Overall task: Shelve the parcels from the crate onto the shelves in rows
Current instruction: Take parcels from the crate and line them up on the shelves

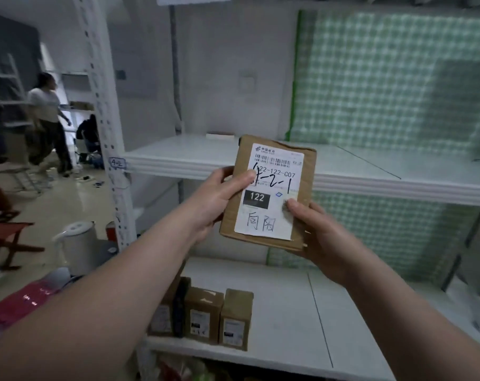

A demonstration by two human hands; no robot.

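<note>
Two hands hold one brown parcel [269,193] upright in front of the upper shelf [178,158], with its white label [263,226] facing the camera. The left hand [217,199] grips the parcel's left edge, thumb pressed on the label and fingers curled behind. The right hand [318,237] grips the lower right corner, thumb on the label and fingers wrapped underneath.

One small flat pale thing [219,136], too blurred to name, lies at the back of the upper shelf. Below the upper shelf, the lower shelf [288,312] holds four small boxes [203,314] standing in a row at its front left. Three are brown and one, second from the left, is dark. The left forearm partly hides the leftmost. One white kettle [77,246] stands below and left of the upper shelf.
</note>
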